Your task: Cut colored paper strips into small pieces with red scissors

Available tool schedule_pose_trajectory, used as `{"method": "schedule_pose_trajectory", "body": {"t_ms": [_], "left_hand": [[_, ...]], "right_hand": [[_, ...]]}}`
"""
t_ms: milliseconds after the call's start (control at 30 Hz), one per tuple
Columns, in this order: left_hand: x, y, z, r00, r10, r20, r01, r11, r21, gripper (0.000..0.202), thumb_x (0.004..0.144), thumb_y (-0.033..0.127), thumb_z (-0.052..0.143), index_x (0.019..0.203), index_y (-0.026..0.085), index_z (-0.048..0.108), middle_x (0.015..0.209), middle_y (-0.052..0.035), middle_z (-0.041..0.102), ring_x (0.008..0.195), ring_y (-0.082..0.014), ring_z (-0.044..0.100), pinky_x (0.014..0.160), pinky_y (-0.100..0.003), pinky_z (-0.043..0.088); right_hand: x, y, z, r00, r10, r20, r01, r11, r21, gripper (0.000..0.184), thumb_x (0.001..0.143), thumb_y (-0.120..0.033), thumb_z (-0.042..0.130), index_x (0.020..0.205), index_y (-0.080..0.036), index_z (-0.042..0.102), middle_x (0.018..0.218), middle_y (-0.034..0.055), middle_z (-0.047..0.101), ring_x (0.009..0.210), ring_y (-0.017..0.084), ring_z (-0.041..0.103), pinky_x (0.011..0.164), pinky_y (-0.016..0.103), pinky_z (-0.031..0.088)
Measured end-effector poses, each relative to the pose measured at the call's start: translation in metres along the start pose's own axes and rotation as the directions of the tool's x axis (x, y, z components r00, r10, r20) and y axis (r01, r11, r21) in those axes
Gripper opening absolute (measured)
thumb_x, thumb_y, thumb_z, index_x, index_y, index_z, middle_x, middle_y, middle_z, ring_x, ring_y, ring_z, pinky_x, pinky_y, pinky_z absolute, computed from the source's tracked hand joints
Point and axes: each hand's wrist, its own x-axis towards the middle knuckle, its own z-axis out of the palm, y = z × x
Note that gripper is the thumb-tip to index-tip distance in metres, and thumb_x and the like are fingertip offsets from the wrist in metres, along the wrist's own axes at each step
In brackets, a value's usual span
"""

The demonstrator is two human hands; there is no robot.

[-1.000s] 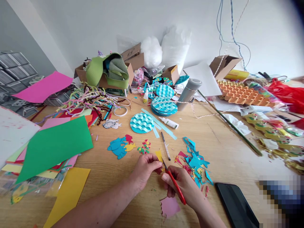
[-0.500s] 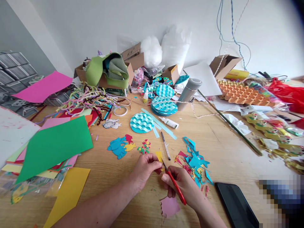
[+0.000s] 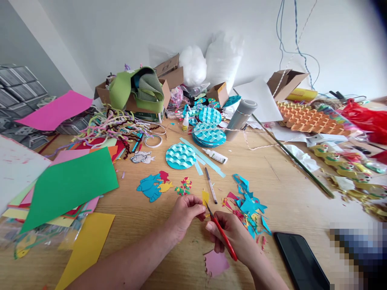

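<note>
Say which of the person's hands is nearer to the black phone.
Right. The right hand, holding the red-handled scissors, is left of the black phone; the left hand is farther left, with the right hand between it and the phone.

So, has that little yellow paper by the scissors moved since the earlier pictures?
Yes, slightly: the far end of the little yellow paper has shifted right, closer to the unmoved pen.

Wooden tabletop (image 3: 130, 217), blue scraps (image 3: 250, 204), black phone (image 3: 302, 262), pen (image 3: 211, 186), blue fish cutout (image 3: 148, 185), pink paper (image 3: 217, 262)
</note>
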Motion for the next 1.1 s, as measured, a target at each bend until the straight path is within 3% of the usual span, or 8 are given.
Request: {"method": "schedule_pose_trajectory", "body": {"t_ms": [400, 767, 1100], "left_hand": [[0.0008, 0.0020, 0.0005, 1.000, 0.004, -0.027, -0.002, 0.997, 0.076, 0.011, 0.057, 0.022, 0.063, 0.060, 0.015, 0.055, 0.053, 0.0011, 0.056, 0.053, -0.0111, 0.050, 0.057, -0.026, 0.041], [0.0006, 0.0009, -0.0010, 1.000, -0.004, -0.029, 0.005, 1.000, 0.028, 0.011, 0.058, 0.021, 0.064, 0.062, 0.015, 0.056, 0.054, 0.0014, 0.056, 0.053, -0.0104, 0.050, 0.056, -0.026, 0.041], [-0.0021, 0.0001, 0.0014, 1.000, -0.005, 0.012, 0.005, 1.000, 0.002, 0.017, 0.061, 0.025, 0.068, 0.063, 0.014, 0.056, 0.058, 0.0014, 0.055, 0.053, -0.0095, 0.050, 0.056, -0.025, 0.040]], "right_hand": [[-0.0013, -0.0012, -0.0024, 1.000, 0.000, 0.018, 0.000, 0.999, -0.036, 0.045, 0.070, -0.058, 0.068, 0.067, -0.018, 0.047, 0.054, -0.0019, 0.058, 0.041, 0.012, 0.059, 0.038, 0.019, 0.037], [-0.0005, 0.0022, -0.0021, 1.000, 0.020, 0.021, -0.020, 1.000, 0.006, 0.047, 0.069, -0.058, 0.069, 0.066, -0.017, 0.046, 0.052, -0.0027, 0.058, 0.037, 0.010, 0.056, 0.034, 0.016, 0.033], [0.0003, 0.0015, -0.0009, 1.000, 0.002, 0.004, -0.002, 0.999, 0.037, 0.048, 0.068, -0.059, 0.069, 0.066, -0.018, 0.046, 0.051, -0.0024, 0.060, 0.036, 0.011, 0.057, 0.034, 0.017, 0.037]]}}
